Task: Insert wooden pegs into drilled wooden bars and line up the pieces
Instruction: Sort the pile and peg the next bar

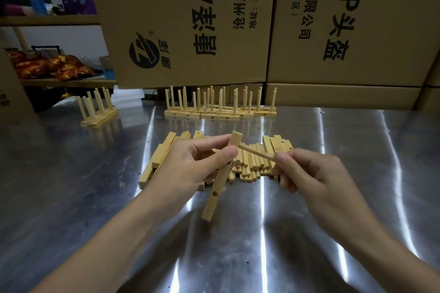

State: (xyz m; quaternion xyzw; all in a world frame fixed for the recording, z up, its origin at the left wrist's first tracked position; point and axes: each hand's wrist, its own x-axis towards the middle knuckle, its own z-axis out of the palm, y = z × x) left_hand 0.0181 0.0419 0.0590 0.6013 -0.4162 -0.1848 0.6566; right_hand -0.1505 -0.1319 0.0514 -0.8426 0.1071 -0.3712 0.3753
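Between the hands (pixel 190 166) (pixel 312 173) — peg (pixel 256 153) against bar (pixel 210 207)

Dim, warm light falls from overhead and throws long white glare streaks down my steel bench (pixel 333 233), which stays dark between them. My left hand (pixel 190 166) on the bar (pixel 210 207) and my right hand (pixel 316 173) on the peg (pixel 257 152) look sharp. The shelf (pixel 47 20) at far left is smeared and blurry. The wide lens bows the cardboard boxes (pixel 190 19) and my forearms outward, and the corners darken
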